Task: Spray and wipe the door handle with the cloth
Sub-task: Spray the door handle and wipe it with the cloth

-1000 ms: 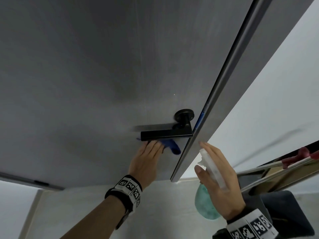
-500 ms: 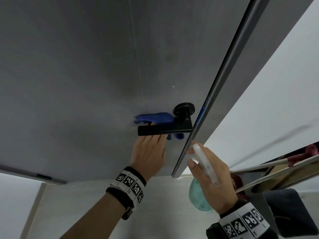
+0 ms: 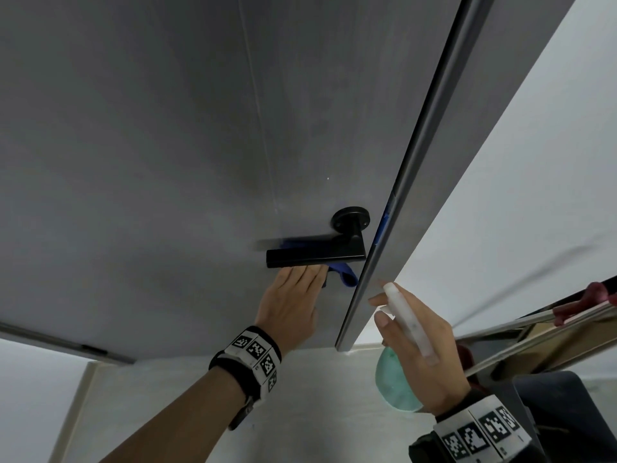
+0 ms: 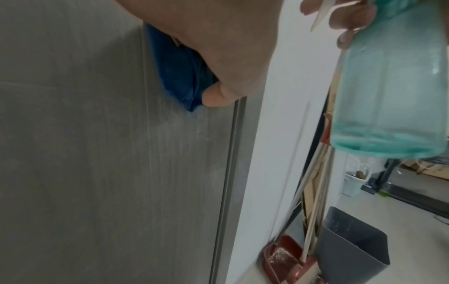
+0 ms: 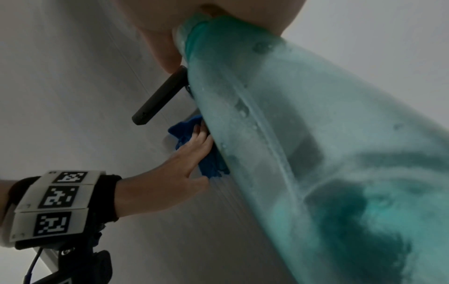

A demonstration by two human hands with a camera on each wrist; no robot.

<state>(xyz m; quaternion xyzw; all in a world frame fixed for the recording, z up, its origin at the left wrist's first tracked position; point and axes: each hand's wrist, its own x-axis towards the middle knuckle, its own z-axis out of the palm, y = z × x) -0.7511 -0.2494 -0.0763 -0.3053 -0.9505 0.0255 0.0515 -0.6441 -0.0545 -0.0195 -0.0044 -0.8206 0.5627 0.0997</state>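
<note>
A black lever door handle [image 3: 315, 253] sticks out of the grey door [image 3: 167, 162] near its right edge. Just under the lever, my left hand [image 3: 293, 295] lies flat with straight fingers and presses a blue cloth [image 3: 345, 275] against the door. Part of the cloth shows behind the lever, and the fingertips are hidden under it. The left wrist view shows the cloth [image 4: 177, 67] under my palm and thumb. My right hand [image 3: 417, 355] grips a teal spray bottle [image 3: 394, 382] with a white spray head [image 3: 407, 319], right of the door edge. The right wrist view shows the handle [image 5: 160, 96], the cloth [image 5: 189, 132] and the bottle [image 5: 316, 153].
The door's metal edge [image 3: 417, 162] runs between my hands, with a white wall [image 3: 500, 195] to its right. Broom poles [image 3: 534, 325] lean at the right. Low beside the wall stand a red dustpan [image 4: 279, 257] and a grey bin [image 4: 352, 249].
My left hand slid the cloth up behind the lever and has brought it back down below it. My right hand with the bottle has drifted slightly left, toward the door edge.
</note>
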